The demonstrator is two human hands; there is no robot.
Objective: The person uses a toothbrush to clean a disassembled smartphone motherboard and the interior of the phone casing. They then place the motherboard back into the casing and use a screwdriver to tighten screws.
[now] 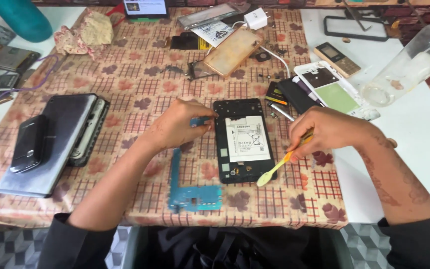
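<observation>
An opened black tablet [242, 174] lies on the patterned tablecloth, its white battery [246, 138] showing. My left hand [177, 124] rests at the tablet's upper left edge and pinches a small blue part [198, 121]. My right hand [324, 130] sits to the right of the tablet and grips a yellow plastic pry tool [274, 170], whose flat tip points down near the tablet's lower right corner. A teal circuit board [192, 192] lies in front of my left forearm, near the table's front edge.
A grey tablet with a black phone on it [51, 142] lies at left. Behind are a phone in a tan case [232, 51], a white charger [256, 19], a white phone frame [332, 88], a clear plastic bottle [414, 57] and small loose screws and parts.
</observation>
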